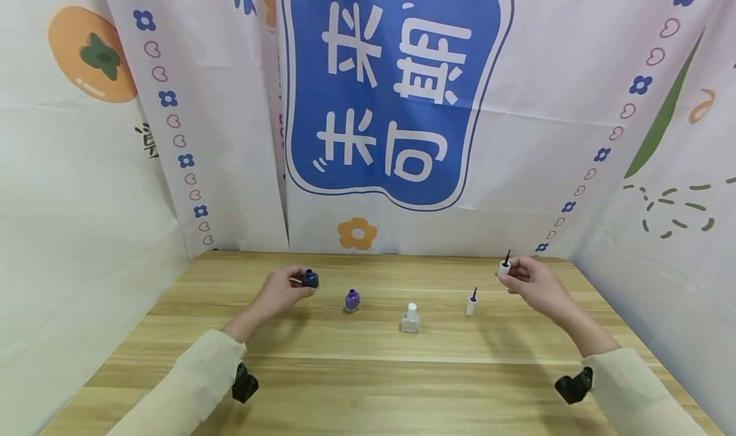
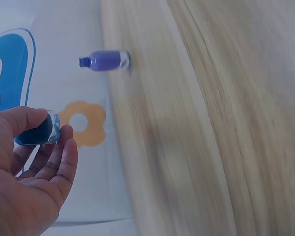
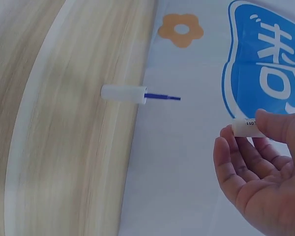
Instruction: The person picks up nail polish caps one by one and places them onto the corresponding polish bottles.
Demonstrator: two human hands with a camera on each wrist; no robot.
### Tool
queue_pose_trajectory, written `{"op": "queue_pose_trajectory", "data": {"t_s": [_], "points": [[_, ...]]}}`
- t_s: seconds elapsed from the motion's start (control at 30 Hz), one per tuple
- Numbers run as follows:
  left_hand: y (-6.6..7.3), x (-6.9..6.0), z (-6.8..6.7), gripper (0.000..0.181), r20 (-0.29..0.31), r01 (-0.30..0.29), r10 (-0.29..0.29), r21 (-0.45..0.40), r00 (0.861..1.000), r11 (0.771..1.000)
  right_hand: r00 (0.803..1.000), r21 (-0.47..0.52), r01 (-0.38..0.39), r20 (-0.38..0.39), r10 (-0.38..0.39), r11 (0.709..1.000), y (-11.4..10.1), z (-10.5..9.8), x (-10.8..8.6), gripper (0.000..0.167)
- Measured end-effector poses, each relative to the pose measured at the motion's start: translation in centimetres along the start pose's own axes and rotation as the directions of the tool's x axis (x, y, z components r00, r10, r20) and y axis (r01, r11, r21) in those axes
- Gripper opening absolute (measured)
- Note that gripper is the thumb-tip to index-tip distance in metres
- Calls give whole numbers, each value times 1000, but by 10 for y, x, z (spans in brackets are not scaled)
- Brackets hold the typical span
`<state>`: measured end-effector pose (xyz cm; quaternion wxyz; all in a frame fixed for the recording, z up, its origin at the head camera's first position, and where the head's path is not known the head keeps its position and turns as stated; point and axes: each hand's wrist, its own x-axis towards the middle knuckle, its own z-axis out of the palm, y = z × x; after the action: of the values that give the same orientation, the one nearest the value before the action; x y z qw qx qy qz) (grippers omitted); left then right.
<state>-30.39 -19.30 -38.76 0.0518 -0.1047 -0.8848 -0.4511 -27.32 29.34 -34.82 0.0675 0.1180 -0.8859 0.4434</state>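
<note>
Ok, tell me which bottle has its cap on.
The clear bottle standing on the table, under a white cap; the purple bottle and the dark bottle in the left hand are open.

bottles (image 1: 352,301): 3 (1 capped) | detached brush caps (image 1: 471,306): 2 | wrist cameras (image 1: 245,383), apparently: 2 | table (image 1: 368,391): 1

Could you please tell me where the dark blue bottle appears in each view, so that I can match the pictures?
Head: left of centre, below mid-height; the dark blue bottle is in the left hand.
Left wrist: near the left edge, about mid-height, in the same hand.
Right wrist: not in it.
Shared landmark: the orange flower on the cloth, visible in all three views.
</note>
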Motion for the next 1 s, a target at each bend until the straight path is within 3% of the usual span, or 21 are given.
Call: {"op": "queue_pose_trajectory", "data": {"t_s": [0.53,1.0], "points": [[28,-7,22,32,46,-56,60,-78,997,995,994,6,100,49,-100,995,-23,23,2,21],[43,-14,43,30,94,-53,66,-133,993,990,982,-20,157,108,-154,987,-42,47,6,16]]}}
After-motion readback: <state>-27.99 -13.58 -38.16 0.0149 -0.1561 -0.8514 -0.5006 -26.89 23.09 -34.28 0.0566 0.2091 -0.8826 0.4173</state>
